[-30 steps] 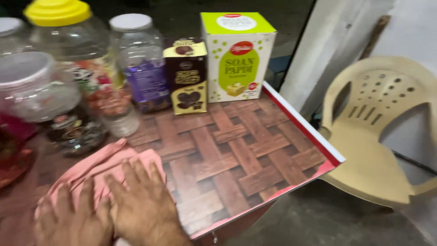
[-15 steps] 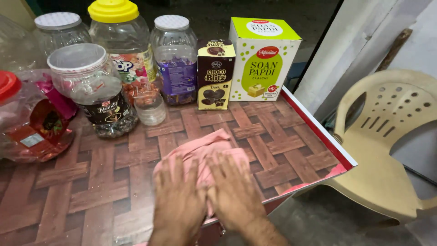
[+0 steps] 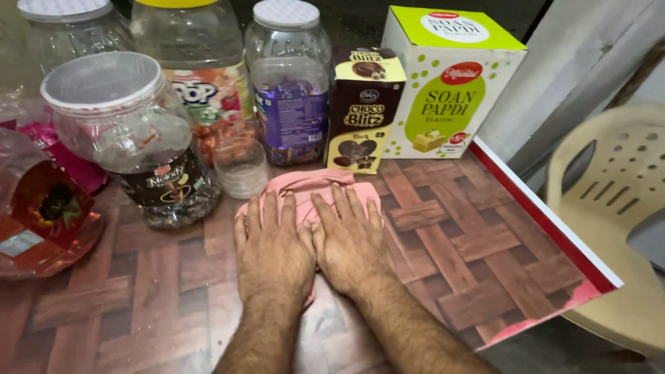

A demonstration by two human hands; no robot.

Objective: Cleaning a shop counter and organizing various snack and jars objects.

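Note:
A pink cloth point(image 3: 312, 188) lies bunched on the brown woven-pattern table top point(image 3: 443, 242). Both my hands press flat on it, side by side. My left hand point(image 3: 273, 249) covers the cloth's left part, fingers spread and pointing away from me. My right hand point(image 3: 346, 239) lies on the right part, thumb touching the left hand. The cloth's far edge sits just in front of a small clear cup point(image 3: 240, 167) and a dark chocolate box point(image 3: 359, 107).
Along the back stand several clear plastic jars of sweets point(image 3: 128, 135), a purple-filled jar point(image 3: 289, 83) and a green-and-white sweet box point(image 3: 447, 79). A red wrapped jar point(image 3: 41, 208) is at the left. The table's red edge point(image 3: 547, 221) and a beige plastic chair point(image 3: 616, 201) are at the right.
Both hands have slid the pink cloth forward across the table, from the near left edge toward the jars and boxes. The view has come closer to the table.

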